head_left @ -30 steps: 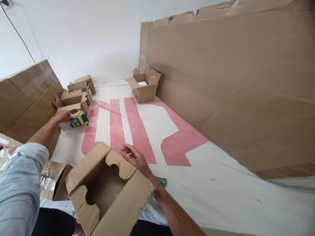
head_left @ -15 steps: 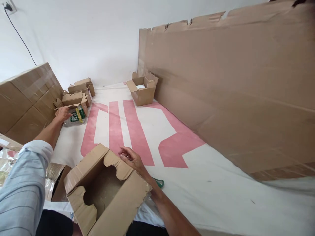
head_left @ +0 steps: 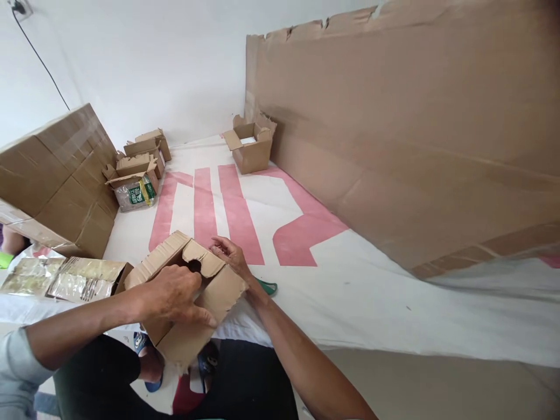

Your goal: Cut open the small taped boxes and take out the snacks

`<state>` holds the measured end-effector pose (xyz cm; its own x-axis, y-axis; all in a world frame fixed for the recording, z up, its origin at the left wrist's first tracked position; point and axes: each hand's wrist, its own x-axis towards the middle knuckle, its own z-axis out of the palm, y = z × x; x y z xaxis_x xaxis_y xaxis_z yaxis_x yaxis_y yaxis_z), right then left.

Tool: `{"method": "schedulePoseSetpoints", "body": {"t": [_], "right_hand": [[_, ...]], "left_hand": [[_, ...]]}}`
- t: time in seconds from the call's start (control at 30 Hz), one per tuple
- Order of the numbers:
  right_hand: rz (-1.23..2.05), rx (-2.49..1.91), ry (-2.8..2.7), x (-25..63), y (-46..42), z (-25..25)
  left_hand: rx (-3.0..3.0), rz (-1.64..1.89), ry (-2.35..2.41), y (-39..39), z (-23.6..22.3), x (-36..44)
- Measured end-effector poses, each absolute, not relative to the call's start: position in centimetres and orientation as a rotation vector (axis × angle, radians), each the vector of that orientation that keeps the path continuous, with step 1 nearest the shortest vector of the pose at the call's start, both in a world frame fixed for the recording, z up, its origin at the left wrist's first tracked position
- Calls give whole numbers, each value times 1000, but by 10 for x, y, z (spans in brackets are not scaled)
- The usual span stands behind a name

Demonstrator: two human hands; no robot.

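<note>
Box (head_left: 223, 294) tips toward me at the table (head_left: 350, 309) edge, mouth up, probably so I can reach in. My left hand (head_left: 177, 291) is over the mouth, thumb on the cardboard, fingers bent inside; tips hidden, can't tell if they grip. Right hand (head_left: 231, 255) lies along the far side, seemingly steadying it, fingers loosely curled, not clenched. Strap (head_left: 268, 287) just beside that wrist. Farther: pack (head_left: 136, 194) against the left boxes (head_left: 144, 150).

- Open box (head_left: 223, 297), lower centre: plain brown.
- Cloth (head_left: 350, 286), centre to right: off-white, broad pink bands and angular shapes.
- Packet (head_left: 125, 199), left: clear; green label (head_left: 135, 195), white characters, yellow strip.
- Loop (head_left: 268, 287), lower centre: green.
- Sleeve (head_left: 17, 367), lower left: pale blue.
- Trousers (head_left: 258, 382), bottom: black.
</note>
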<state>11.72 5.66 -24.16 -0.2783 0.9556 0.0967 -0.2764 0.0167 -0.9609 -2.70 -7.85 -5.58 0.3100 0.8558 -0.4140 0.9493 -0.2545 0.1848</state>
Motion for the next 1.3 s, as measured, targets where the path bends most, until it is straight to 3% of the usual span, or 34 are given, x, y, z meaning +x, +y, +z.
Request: {"method": "schedulePoseSetpoints", "body": {"t": [0.2, 0.43, 0.73, 0.87, 0.97, 1.13, 1.3], "right_hand": [[1327, -894, -1158, 122, 53, -241], [1334, -971, -1159, 121, 52, -244], [1205, -991, -1363, 127, 48, -247], [1119, -992, -1449, 129, 46, -252], [1066, -998, -1510, 130, 45, -256], [995, -999, -1589, 133, 41, -257], [913, -1001, -1693, 142, 34, -255]], "left_hand": [[2254, -407, 1792, -52, -28, -27], [2041, -539, 2435, 30, 8, -133], [1816, -558, 2604, 71, -1, -235], [1918, -435, 2548, 44, 10, -246], [1997, -276, 2211, -13, 25, -256], [1816, -442, 1939, -128, 17, -260], [2008, -539, 2014, -169, -9, -236]]}}
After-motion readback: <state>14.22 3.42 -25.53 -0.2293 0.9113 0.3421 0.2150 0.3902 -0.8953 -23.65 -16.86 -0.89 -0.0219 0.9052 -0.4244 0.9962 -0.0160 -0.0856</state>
